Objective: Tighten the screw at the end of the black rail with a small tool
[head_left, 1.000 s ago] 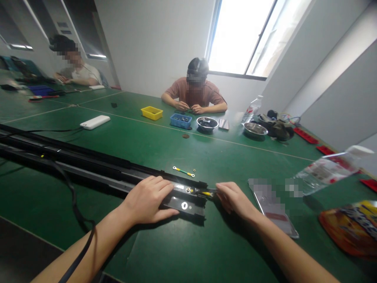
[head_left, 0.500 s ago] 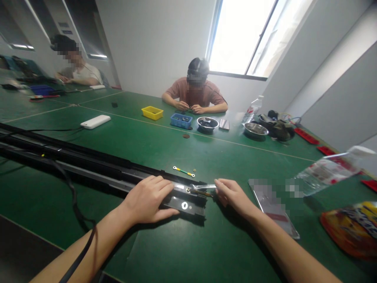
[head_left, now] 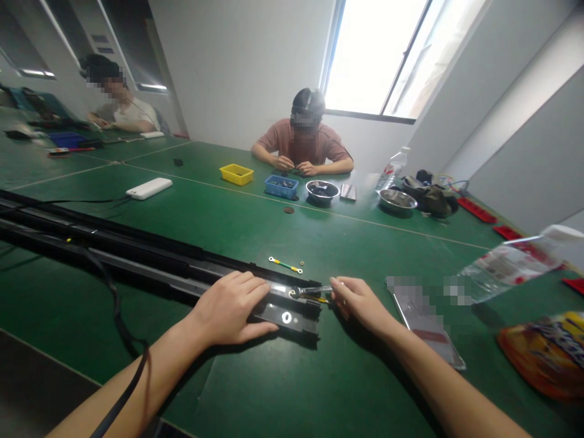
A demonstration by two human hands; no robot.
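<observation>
A long black metal rail (head_left: pixel 191 267) lies across the table from the left, its end in front of me. My left hand (head_left: pixel 232 307) grips it near that end, fingers over the top and thumb along the near side. Pinched in my right hand (head_left: pixel 358 301) is a silver wrench (head_left: pixel 319 291), whose head sits at a nut (head_left: pixel 292 293) on the rail. Below the wrench, part of a yellow-ended wire (head_left: pixel 322 300) shows. A green-and-yellow ground wire with ring terminals (head_left: pixel 285 265) lies just beyond the rail, beside a small brass-coloured nut (head_left: pixel 302 263).
Right of my hand lie a flat plastic-wrapped packet (head_left: pixel 424 322), a plastic bottle (head_left: pixel 506 267) and an orange snack bag (head_left: pixel 542 353). Farther off are yellow (head_left: pixel 236 174) and blue bins (head_left: pixel 281 187) and metal bowls (head_left: pixel 322 191). Two people sit beyond. A black cable (head_left: pixel 114 304) crosses my left forearm.
The wrench has swung slightly, its handle dropping lower and turning toward me with my right hand. My left hand stays in place on the rail.
</observation>
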